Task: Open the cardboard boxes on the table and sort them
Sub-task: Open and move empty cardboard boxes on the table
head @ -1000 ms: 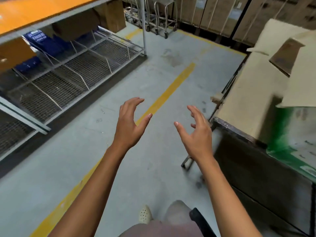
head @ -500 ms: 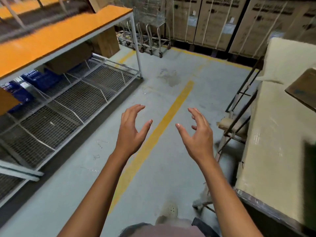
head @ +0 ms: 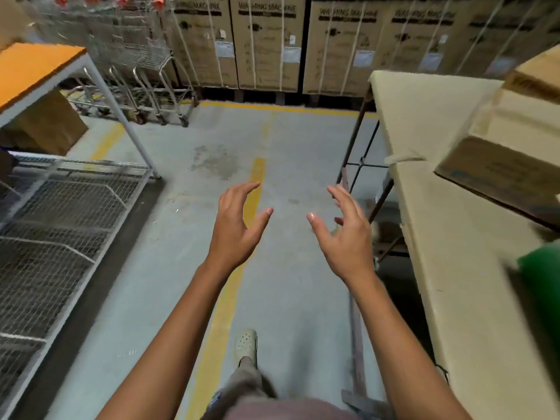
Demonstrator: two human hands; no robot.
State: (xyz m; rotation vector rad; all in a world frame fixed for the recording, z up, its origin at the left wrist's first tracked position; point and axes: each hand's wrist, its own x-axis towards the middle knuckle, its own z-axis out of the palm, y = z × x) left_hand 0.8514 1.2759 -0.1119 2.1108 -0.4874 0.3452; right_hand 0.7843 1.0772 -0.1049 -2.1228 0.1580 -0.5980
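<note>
My left hand (head: 235, 225) and my right hand (head: 345, 234) are raised side by side over the grey floor, fingers spread and loosely bent, holding nothing. To the right stands a table (head: 448, 237) with a beige top. On its far right part lies a cardboard box (head: 512, 147), tilted, with a flap lifted. A green thing (head: 542, 286) shows at the table's right edge, blurred. Both hands are left of the table and touch none of these.
An orange-topped metal table (head: 33, 68) with wire mesh shelving (head: 60, 225) below stands at the left. Shopping trolleys (head: 136, 56) and tall washing machine cartons (head: 272, 43) line the back. A yellow line (head: 236, 274) runs along the floor.
The view has swung up and to the right, so the back cartons and more of the right table show. Both hands keep the same spread pose and hold nothing.
</note>
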